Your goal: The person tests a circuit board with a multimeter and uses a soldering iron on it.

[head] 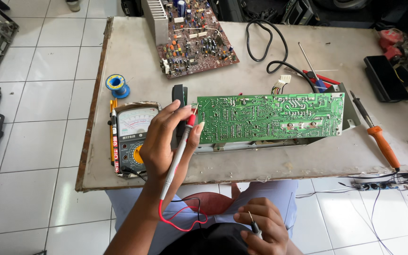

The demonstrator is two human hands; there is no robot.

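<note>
Left hand (164, 141) is pinching the red multimeter probe (178, 153) against the green circuit board (270, 117); right hand (263, 231) is gripping the black probe (253, 225).

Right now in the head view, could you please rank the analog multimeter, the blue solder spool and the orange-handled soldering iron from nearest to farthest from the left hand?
From the left hand:
1. Analog multimeter: just left of the hand, touching or nearly so.
2. Blue solder spool: up-left, further back on the table.
3. Orange-handled soldering iron: far right, beyond the green circuit board.

A pale meter dial (137, 121) (rectangular, with curved scales) faces up at the table's left.
</note>
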